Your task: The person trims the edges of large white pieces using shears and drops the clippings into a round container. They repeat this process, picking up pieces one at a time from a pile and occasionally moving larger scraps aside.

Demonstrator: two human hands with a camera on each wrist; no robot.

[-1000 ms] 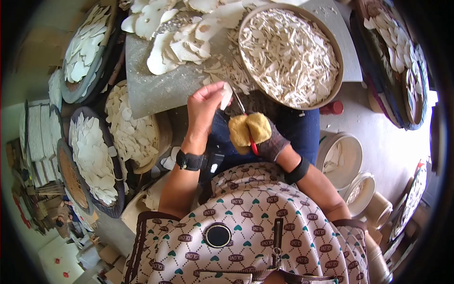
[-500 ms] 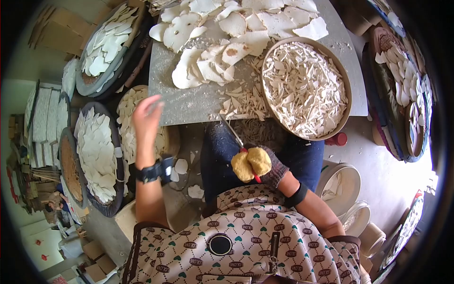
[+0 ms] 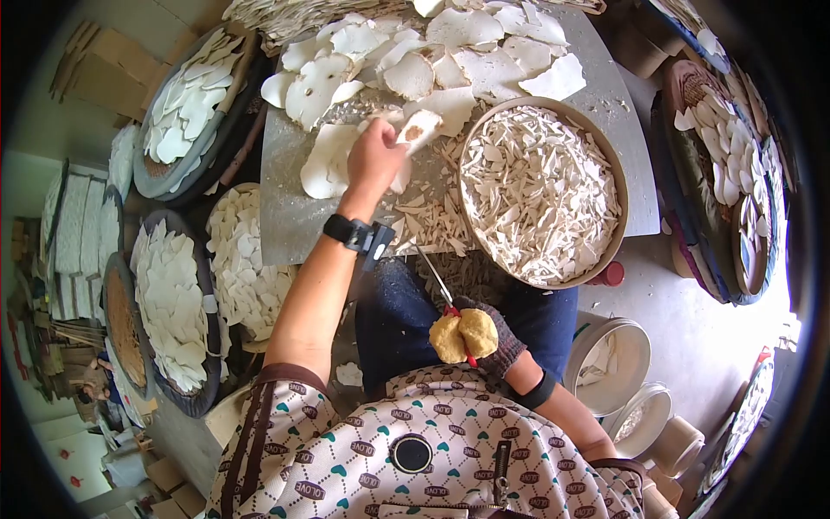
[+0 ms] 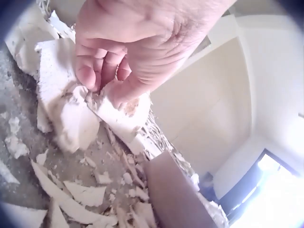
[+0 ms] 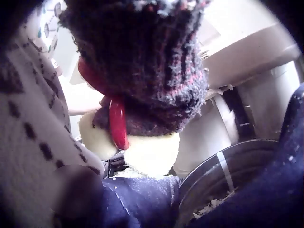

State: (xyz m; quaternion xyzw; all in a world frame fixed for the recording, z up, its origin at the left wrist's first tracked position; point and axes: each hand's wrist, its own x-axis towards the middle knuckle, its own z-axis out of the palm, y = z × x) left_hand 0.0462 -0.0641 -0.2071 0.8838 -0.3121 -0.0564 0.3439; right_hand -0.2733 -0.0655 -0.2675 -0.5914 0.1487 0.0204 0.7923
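Bare left hand [image 3: 376, 164] reaches over the grey table [image 3: 281, 212], pinching a white slice with a brown spot [image 3: 421, 130] between thumb and fingers; the slice is tilted above others. In the left wrist view the thumb of the left hand [image 4: 128, 52] presses this slice [image 4: 137, 114]. The gloved right hand [image 3: 493, 342] grips red-handled scissors [image 3: 449, 309] wrapped in yellow padding, low over the lap, blades pointing towards the table. Seen from the right wrist, the knitted glove of the right hand [image 5: 142, 61] surrounds a red handle [image 5: 118, 121]; its fingers are largely hidden.
A round tray [image 3: 626, 195] full of white strips sits on the table's right, beside loose scraps [image 3: 432, 216]. More flat slices [image 3: 467, 30] cover the back. Baskets of slices [image 3: 177, 303] stand at the left, and white buckets [image 3: 635, 363] at the lower right.
My left hand held a small piece near the blades, swung left with nothing visible in it, then moved to the slices and took hold of one. The right hand keeps the scissors over the lap.
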